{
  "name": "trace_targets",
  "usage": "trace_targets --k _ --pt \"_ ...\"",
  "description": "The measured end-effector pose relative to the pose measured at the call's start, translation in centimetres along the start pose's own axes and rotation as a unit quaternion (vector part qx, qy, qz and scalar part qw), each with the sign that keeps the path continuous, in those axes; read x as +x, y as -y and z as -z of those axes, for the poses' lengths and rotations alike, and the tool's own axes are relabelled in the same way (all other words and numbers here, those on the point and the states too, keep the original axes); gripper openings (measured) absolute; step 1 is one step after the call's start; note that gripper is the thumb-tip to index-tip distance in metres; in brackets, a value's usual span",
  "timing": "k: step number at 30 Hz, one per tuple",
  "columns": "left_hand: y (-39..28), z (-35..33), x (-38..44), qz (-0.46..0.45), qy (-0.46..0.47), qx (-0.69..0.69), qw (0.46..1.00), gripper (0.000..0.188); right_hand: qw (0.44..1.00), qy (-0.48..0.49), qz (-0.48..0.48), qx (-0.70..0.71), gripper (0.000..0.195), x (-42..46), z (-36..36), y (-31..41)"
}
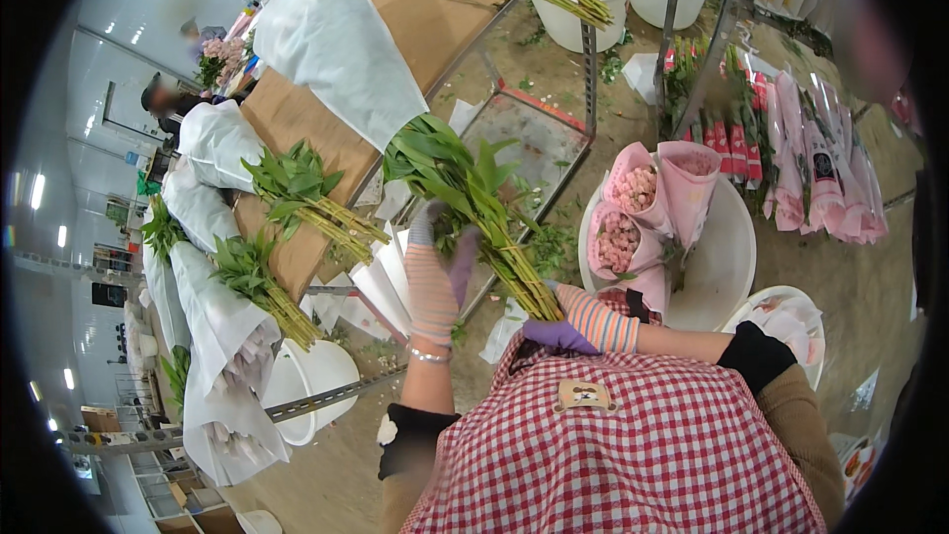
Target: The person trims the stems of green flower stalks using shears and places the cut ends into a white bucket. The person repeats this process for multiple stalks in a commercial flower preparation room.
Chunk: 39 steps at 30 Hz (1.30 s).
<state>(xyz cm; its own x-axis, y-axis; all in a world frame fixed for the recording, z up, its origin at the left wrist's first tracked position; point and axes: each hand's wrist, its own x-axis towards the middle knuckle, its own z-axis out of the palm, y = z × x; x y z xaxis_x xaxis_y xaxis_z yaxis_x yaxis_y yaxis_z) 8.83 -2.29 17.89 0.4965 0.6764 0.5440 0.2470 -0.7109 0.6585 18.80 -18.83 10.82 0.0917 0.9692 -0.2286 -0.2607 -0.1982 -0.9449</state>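
My right hand (586, 323), in a striped glove with a purple palm, grips the lower stems (519, 267) of a long bunch close to my checked apron (615, 437). The bunch slants up and left, its green leaves (445, 159) emerging from a white wrapping sleeve (337, 52) that covers the flower heads. Just left of the stems is my left hand (434, 274), gloved alike, its thumb and fingers apart below the leaves. Some leaves show in that gap; whether the hand touches them is unclear. The fingertips are blurred.
Wrapped bunches (219, 144) lie along the brown tabletop (404, 11) at left. A white tub (730, 259) at right holds pink wrapped flowers (619, 241). Metal uprights (586, 52) and a perforated rail (348, 391) frame the space. Leaf scraps litter the floor. People stand far left.
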Motion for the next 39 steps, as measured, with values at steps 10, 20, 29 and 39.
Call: trace_targets --k 10,20,29,39 --pt "-3.2 3.7 -6.2 0.009 0.402 -0.106 0.909 0.018 1.000 0.000 0.011 -0.026 0.041 -0.1 0.4 0.2" --pt "0.8 1.2 0.7 0.142 0.085 0.212 0.963 0.035 0.996 0.084 -0.029 0.019 0.044 -1.2 0.3 5.5" --pt "0.2 2.2 1.2 0.100 0.134 0.119 0.979 0.026 0.992 0.056 -0.093 0.058 0.028 -1.0 0.8 3.9" --pt "-0.6 4.4 -3.4 0.218 0.228 -0.034 0.948 0.058 0.970 0.102 -0.141 -0.170 0.035 -0.6 1.1 7.7"
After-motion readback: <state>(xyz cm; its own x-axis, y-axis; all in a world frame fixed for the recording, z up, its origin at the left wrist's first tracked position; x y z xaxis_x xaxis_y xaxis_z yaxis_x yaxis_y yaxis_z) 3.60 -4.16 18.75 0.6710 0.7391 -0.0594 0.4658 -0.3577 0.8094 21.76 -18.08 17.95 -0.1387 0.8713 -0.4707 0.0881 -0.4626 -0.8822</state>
